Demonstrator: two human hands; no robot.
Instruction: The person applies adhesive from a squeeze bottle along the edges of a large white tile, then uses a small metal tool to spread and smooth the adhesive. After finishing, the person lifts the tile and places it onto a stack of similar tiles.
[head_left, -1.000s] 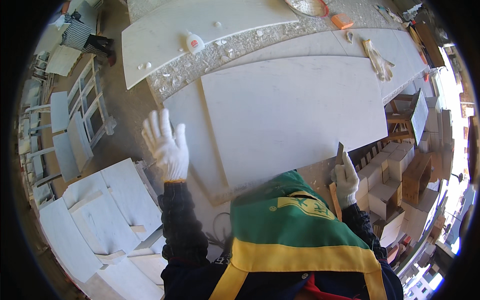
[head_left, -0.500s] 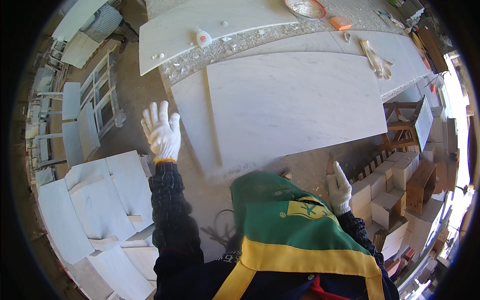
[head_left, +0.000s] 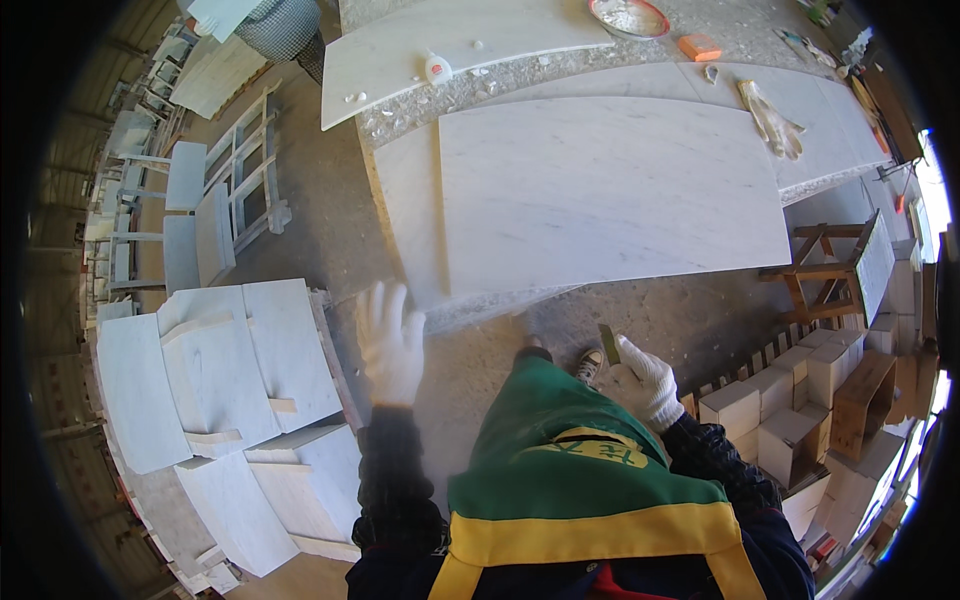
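My left hand (head_left: 393,345), in a white knit glove, is raised with its fingers apart and holds nothing. It is blurred by motion and close to the left front corner of the table. My right hand (head_left: 645,383), gloved too, is closed on a thin, flat olive-brown strip (head_left: 608,343) that stands up past the fingers; its kind is not clear. Ahead of both hands lies a large white veined marble slab (head_left: 610,190), on top of another pale slab (head_left: 405,210). My green and yellow apron (head_left: 570,420) hangs between my arms.
On the worktable are a small white bottle (head_left: 437,69), a bowl of white powder (head_left: 628,17), an orange block (head_left: 699,47) and loose gloves (head_left: 771,120). White slabs (head_left: 220,370) stand left; boxes (head_left: 790,440) and a wooden stool (head_left: 825,265) stand right. A person (head_left: 280,28) is far left.
My left hand has come down and inward, toward the table's front left corner. My right hand, with the strip, has shifted slightly left. The view has turned a little, and a shoe now shows more.
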